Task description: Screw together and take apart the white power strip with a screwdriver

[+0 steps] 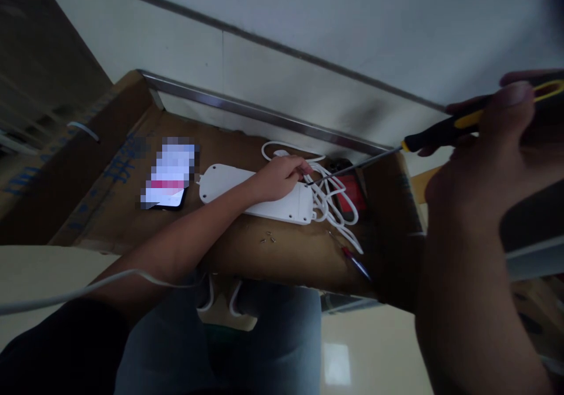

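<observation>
A long white power strip [273, 207] lies face down, screw holes near its corners. My left hand [282, 177] rests across it, fingers curled at the far edge near the right end, gripping it there. My right hand [497, 130] is closed around the black and yellow handle of a long screwdriver [365, 161]. The shaft slants down to the left, and its tip is at a hole by the strip's far right corner, close to my left fingertips. Whether the tip sits in a screw is too small to tell. Several small screws [268, 239] lie in front of the strip.
The strip lies in a shallow cardboard box [238, 260] with raised side walls. A lit phone [170, 174] is at the left. A coiled white cord [330, 201] and a red-and-black object [352, 198] are at the right. A smaller screwdriver [355, 260] lies nearer the front. A tiled wall [273, 72] stands behind.
</observation>
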The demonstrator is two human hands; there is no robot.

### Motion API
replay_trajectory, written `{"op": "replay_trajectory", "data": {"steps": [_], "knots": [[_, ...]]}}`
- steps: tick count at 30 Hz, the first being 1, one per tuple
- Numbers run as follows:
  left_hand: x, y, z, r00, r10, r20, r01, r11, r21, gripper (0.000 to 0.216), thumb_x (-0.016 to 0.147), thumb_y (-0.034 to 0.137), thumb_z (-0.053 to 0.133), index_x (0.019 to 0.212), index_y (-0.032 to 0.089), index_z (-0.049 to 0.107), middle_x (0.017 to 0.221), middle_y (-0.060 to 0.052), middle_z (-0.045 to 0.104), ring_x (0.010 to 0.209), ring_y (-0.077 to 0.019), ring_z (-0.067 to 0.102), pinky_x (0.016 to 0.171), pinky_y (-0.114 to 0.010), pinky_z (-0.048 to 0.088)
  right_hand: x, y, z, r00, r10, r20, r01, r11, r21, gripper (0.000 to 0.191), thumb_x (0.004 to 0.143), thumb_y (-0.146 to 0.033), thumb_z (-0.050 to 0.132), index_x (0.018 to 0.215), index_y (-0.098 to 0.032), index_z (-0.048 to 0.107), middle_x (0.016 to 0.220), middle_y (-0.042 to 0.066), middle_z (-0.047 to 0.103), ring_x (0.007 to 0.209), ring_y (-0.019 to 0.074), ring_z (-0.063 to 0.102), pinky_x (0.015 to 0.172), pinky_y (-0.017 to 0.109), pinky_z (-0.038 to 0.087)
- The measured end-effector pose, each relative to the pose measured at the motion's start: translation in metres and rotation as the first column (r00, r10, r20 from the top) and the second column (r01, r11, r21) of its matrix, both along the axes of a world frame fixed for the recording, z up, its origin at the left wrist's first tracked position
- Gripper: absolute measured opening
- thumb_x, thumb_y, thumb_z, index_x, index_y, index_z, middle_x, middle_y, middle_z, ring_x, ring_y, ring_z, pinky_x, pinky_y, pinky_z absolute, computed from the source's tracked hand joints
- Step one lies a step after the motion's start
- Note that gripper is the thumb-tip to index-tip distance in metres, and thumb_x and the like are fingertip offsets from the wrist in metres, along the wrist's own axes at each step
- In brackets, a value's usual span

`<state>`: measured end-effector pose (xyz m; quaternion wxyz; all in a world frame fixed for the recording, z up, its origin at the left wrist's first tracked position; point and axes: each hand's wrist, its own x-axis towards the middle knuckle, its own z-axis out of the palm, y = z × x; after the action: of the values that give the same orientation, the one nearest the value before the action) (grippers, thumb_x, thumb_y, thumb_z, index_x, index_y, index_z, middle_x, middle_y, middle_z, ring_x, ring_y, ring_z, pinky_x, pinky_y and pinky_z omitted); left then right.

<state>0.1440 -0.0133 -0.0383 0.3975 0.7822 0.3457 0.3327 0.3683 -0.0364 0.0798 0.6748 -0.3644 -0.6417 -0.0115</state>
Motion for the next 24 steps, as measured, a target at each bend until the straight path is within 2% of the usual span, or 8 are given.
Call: {"op": "replay_trajectory", "data": {"steps": [3, 10, 15, 24], "knots": [[-0.0002, -0.0002, -0.0001, 1.0, -0.022, 0.002, 0.022, 1.0, -0.007, 0.04, 0.083, -0.003, 0.04, 0.107, 0.011, 0.069, 0.107, -0.01, 0.077, 0.097, -0.0134, 0.071, 0.095, -0.032, 0.057, 0.0002, 0.005, -0.0027, 0.999, 0.036, 0.037, -0.04, 0.995, 0.092, 0.025, 0.095, -0.044, 0.069, 0.099, -0.019, 0.069, 0.089, -0.003, 0.065, 0.074, 0.004, 0.069, 0.062, 0.018, 0.054], [0.0003, -0.0008, -0.0026, 0.999, -0.03, 0.022, 0.03, 1.0, -0.007, 0.04, 0.082, -0.002, 0.042, 0.11, 0.01, 0.068, 0.108, -0.012, 0.077, 0.099, -0.015, 0.072, 0.097, -0.033, 0.057, 0.0004, 0.0017, -0.0042, 0.995, 0.031, 0.095, -0.039, 0.996, 0.084, 0.018, 0.095, -0.036, 0.067, 0.105, -0.021, 0.07, 0.093, -0.004, 0.068, 0.079, 0.0024, 0.069, 0.068, 0.019, 0.054], [0.0004, -0.0006, -0.0027, 0.999, -0.035, 0.019, 0.035, 0.999, -0.01, 0.039, 0.083, -0.002, 0.043, 0.111, 0.011, 0.068, 0.111, -0.012, 0.077, 0.1, -0.015, 0.072, 0.098, -0.033, 0.057, 0.0021, 0.0035, -0.0057, 0.991, 0.065, 0.116, -0.074, 0.995, 0.073, 0.02, 0.096, -0.032, 0.066, 0.106, -0.016, 0.068, 0.1, 0.0, 0.068, 0.081, 0.0067, 0.071, 0.069, 0.022, 0.057], [-0.0008, -0.0028, -0.0006, 0.997, -0.071, 0.025, 0.071, 0.997, -0.013, 0.041, 0.082, -0.001, 0.045, 0.115, 0.008, 0.067, 0.111, -0.014, 0.076, 0.1, -0.0157, 0.072, 0.098, -0.032, 0.057, 0.0001, -0.0007, -0.0076, 0.981, 0.032, 0.19, -0.042, 0.998, 0.048, 0.023, 0.095, -0.036, 0.067, 0.109, -0.018, 0.067, 0.104, 0.0, 0.067, 0.084, 0.0076, 0.072, 0.07, 0.024, 0.056]]}}
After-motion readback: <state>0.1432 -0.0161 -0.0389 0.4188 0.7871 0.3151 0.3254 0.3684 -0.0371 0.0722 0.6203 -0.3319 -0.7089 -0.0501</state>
